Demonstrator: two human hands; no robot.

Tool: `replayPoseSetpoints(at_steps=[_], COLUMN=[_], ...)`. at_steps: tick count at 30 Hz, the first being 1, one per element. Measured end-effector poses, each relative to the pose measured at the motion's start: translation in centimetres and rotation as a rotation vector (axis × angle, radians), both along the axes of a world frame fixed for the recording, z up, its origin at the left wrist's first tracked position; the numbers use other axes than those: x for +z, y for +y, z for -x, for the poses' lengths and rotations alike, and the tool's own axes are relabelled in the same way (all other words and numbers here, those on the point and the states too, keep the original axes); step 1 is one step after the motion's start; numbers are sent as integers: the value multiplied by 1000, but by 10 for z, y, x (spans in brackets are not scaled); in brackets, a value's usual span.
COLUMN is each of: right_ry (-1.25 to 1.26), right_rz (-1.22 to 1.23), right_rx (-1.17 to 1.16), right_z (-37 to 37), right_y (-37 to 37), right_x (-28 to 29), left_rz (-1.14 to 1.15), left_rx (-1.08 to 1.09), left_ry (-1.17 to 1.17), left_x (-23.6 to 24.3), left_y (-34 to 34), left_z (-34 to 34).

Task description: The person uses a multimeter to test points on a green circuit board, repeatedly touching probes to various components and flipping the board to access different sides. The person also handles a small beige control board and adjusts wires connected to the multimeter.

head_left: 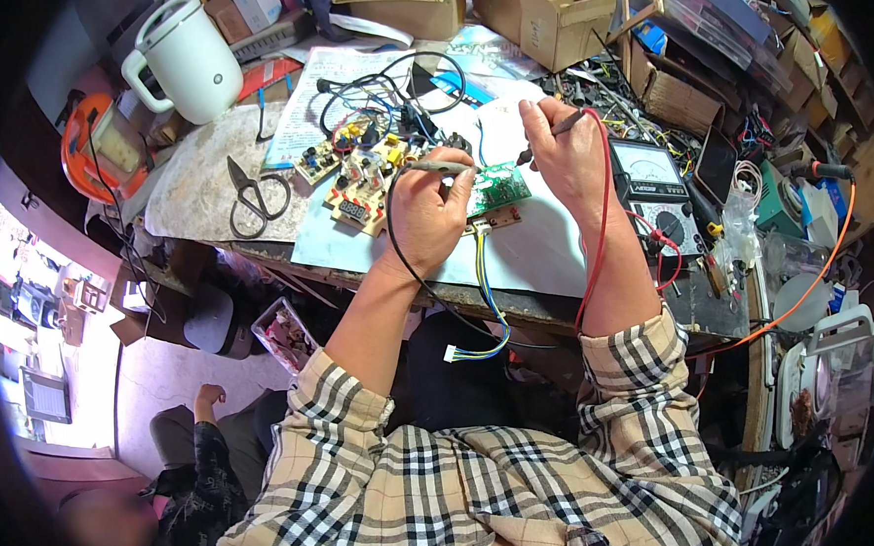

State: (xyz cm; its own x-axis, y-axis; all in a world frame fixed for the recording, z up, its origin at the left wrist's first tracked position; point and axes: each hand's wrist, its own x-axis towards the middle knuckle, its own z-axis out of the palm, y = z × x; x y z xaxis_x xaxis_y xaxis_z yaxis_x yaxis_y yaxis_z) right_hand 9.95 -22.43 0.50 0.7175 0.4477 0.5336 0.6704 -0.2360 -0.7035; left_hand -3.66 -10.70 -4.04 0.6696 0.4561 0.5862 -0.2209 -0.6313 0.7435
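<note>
My left hand point(426, 217) is closed around a dark test probe point(443, 166), whose black lead loops down over the wrist. The probe points toward a green circuit board point(498, 188) beside the fingers; I cannot tell whether its tip touches. A bundle of coloured wires point(482, 271) hangs from the board over the table edge, ending in a white plug point(450, 353). Pinched in my right hand point(570, 162), to the right of the board, is a second test probe point(569, 121) with a red lead point(606, 165). An analog multimeter point(652, 188) lies right of that hand.
More circuit boards point(354, 193) with components crowd the left side of the white paper. Scissors point(252, 199) lie farther left, near a white kettle point(187, 64). Cardboard boxes point(562, 19) stand behind. An orange cable point(804, 298) runs along the right. Another person point(205, 463) sits at lower left.
</note>
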Motion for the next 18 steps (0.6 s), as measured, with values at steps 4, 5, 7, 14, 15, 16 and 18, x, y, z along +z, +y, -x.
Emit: replayPoseSetpoints(at_steps=[4, 5, 7, 14, 15, 16, 18], right_ry=[-4, -3, -18, 18, 20, 21, 22], right_rz=[-1, -2, -3, 36, 38, 41, 48], right_rx=[1, 0, -8, -16, -7, -1, 4], right_z=[-2, -2, -1, -1, 1, 4, 6], right_y=[1, 1, 0, -5, -5, -5, -5], right_x=[-2, -2, 1, 7, 8, 9, 10], left_rz=[-9, -9, -7, 10, 3, -1, -11], left_rx=[-2, -3, -4, 10, 15, 7, -8], left_ry=[-18, -16, -11, -14, -15, -23, -39], left_x=[-2, -1, 0, 1, 1, 1, -2], left_y=[1, 1, 0, 0, 0, 0, 0], left_z=[-1, -1, -1, 1, 2, 2, 1])
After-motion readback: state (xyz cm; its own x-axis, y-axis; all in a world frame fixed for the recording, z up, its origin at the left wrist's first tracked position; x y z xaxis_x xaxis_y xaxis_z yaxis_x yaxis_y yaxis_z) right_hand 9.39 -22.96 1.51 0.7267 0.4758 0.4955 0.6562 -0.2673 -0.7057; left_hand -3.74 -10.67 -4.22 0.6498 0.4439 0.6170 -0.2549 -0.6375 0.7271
